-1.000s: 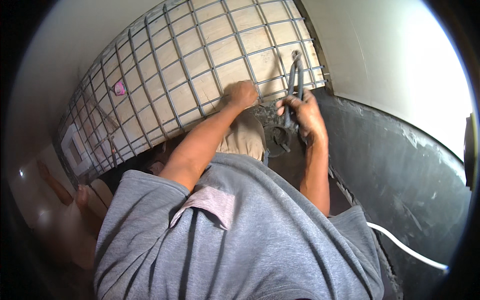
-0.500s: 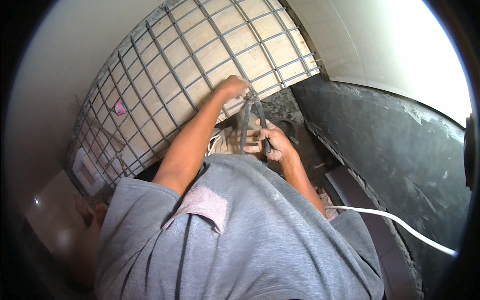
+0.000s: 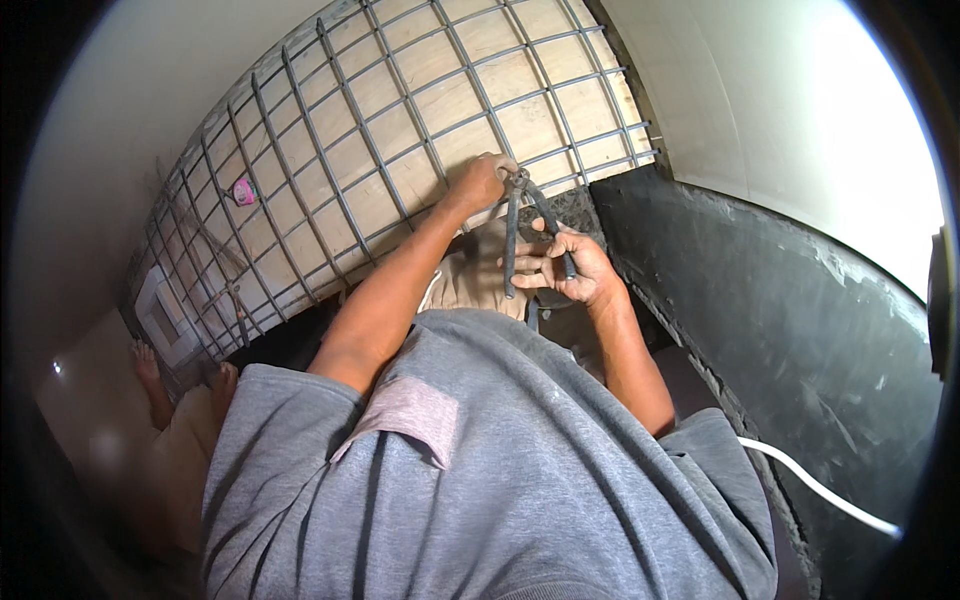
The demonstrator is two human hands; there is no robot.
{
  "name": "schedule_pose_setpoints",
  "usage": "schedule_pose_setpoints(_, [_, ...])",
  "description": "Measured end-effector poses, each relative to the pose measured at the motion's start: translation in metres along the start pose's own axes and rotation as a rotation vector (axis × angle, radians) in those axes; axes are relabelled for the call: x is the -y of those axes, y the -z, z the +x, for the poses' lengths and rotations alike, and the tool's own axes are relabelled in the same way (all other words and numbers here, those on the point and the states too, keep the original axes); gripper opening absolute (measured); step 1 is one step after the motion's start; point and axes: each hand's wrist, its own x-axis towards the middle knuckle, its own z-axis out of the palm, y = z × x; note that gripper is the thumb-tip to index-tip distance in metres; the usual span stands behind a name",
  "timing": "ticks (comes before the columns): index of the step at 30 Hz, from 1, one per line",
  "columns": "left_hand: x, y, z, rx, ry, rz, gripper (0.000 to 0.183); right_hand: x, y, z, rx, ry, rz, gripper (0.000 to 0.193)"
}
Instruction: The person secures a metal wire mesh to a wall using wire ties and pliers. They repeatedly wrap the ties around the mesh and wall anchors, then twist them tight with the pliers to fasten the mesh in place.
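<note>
The right hand [image 3: 572, 268] grips the long handles of stiff, heavy steel pincers [image 3: 520, 215], best held far back. The left hand [image 3: 480, 180] clutches the rigid rebar grid [image 3: 400, 120] at their head.

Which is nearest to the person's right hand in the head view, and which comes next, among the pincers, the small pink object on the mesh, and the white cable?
From the right hand:
1. Pincers, held in that hand, heads at the steel mesh.
2. White cable, lower right beside the dark wall.
3. Pink object, far left on the mesh.
</note>
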Motion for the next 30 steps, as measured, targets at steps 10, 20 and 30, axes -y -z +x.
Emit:
schedule_pose_setpoints(10, [0.017, -0.016, 0.001, -0.021, 0.076, -0.188, 0.025, 0.038, -0.007, -0.01, -0.178, -0.095, -0.503, 0.069])
schedule_pose_setpoints(20, [-0.03, -0.016, -0.035, -0.003, -0.344, 0.369, 0.071, 0.041, -0.024, -0.01, -0.269, -0.136, -0.401, 0.043])
schedule_pose_setpoints(30, [-0.06, -0.025, 0.027, -0.184, -0.378, 0.322, 0.04, 0.105, -0.108, 0.037, -0.628, 0.309, -2.4, 0.048])
